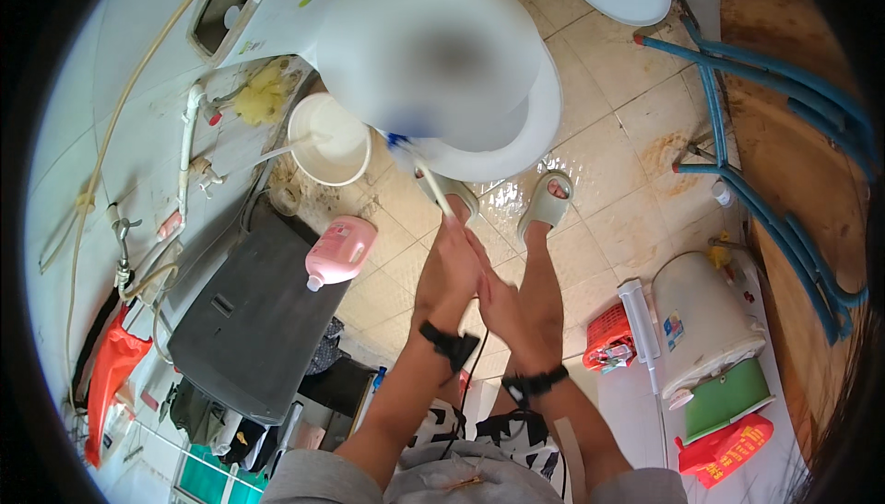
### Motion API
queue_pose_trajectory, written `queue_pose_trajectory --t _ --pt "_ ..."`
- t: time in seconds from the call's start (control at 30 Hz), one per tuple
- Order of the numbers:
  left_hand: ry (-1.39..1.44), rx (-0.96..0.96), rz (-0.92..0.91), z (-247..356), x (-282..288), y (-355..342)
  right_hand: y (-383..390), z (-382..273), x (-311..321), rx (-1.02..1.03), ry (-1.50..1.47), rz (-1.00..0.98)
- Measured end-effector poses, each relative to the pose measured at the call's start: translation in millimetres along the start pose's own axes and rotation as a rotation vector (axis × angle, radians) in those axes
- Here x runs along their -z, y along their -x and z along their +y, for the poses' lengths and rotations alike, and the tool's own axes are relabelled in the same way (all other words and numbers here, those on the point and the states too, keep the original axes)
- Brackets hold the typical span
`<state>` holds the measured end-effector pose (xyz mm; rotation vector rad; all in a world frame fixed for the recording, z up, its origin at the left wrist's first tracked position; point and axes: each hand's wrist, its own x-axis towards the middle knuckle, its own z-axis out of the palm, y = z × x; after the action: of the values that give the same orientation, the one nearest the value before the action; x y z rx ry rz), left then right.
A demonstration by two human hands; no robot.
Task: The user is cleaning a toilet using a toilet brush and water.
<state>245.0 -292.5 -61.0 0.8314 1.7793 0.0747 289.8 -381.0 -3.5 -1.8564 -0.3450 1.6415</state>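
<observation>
My left hand is closed on the pale handle of a toilet brush. My right hand is pressed close against it, its fingers also closed at the handle, whose lower end is hidden. The brush points up and left, and its blue bristles are at the near left rim of a white toilet. A blurred patch covers much of the toilet, so the inside of the bowl is partly hidden. A white bucket stands to the left, and a pink bottle with a white cap is nearer me.
Left are a dark grey lid-like panel, wall pipes with taps and a yellow mesh puff. Right are a folded blue metal frame, a wooden board, a large whitish bin and a red basket. The tiled floor looks wet.
</observation>
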Motion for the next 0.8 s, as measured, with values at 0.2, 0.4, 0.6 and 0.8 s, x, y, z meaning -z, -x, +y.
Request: queue_pose_trajectory --t 0.2,0.4,0.6,0.8 --pt "0.384 0.004 -0.15 98.6 -11.7 -77.3 -106.6 -45.5 8.3 0.086 0.035 0.027" --pt "-0.297 -0.174 -0.13 -17.0 -69.3 -3.7 12.1 72.0 26.1 0.187 -0.048 0.296" --pt "-0.208 0.203 -0.391 77.1 -56.3 103.8 72.2 54.8 74.3 -0.185 0.127 0.236" --pt "0.265 0.123 -0.347 -17.0 -7.9 0.4 9.0 14.9 -10.6 0.071 0.029 0.203"
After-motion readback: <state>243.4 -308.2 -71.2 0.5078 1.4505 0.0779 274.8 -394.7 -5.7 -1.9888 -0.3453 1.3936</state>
